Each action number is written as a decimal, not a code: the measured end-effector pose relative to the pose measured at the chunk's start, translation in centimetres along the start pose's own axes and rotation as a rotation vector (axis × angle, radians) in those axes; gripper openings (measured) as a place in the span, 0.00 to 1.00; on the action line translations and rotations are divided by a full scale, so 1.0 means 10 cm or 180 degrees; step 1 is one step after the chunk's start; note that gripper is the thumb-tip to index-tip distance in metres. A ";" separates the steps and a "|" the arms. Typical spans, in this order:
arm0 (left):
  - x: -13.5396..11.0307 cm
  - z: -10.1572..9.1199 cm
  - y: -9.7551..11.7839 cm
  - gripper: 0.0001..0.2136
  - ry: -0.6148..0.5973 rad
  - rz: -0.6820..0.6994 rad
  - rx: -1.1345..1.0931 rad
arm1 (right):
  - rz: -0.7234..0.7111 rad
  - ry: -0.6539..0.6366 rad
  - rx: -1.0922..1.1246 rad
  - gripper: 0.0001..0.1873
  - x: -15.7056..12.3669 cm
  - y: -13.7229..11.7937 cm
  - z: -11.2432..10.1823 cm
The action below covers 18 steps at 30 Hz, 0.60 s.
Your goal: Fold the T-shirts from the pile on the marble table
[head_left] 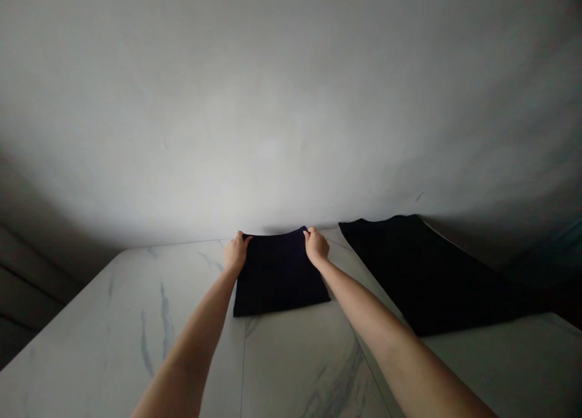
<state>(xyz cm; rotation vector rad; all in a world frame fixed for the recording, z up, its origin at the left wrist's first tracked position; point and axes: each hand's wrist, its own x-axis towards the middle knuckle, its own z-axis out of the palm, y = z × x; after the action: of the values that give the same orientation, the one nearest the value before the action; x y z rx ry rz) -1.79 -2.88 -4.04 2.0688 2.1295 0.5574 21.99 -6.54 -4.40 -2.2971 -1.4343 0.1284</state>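
A black piece of folded cloth [282, 275] is stretched between my two hands near the far edge of the table. My left hand [236, 252] pinches its upper left corner, and my right hand [316, 246] grips the upper right corner. The top edge sags slightly between them, while the lower edge reaches down to the tabletop. Whether it is a garment, and of what kind, I cannot make out.
A larger black cloth [436, 278] lies spread on the right of the white marble-patterned table [191, 327]. Directly behind the table's far edge rises a pale wall [264, 103]. Dark, shadowed surfaces border the left and right sides.
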 end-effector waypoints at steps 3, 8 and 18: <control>-0.03 0.04 -0.01 0.17 0.0087 0.0068 0.0163 | -0.0004 -0.0070 -0.0217 0.16 -0.02 -0.02 0.05; -0.09 0.02 0.02 0.16 0.0666 0.0618 0.0544 | 0.0089 0.0014 -0.0363 0.18 -0.05 -0.12 0.02; -0.48 0.20 0.43 0.24 0.0207 0.1420 0.0504 | -0.1430 -0.0426 -0.0479 0.28 -0.40 -0.33 0.10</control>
<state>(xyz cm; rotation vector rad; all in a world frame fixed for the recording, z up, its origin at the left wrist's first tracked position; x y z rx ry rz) 3.24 -7.26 -5.24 2.6712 1.7921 0.5195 17.11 -8.48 -4.54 -2.0457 -2.0524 0.0399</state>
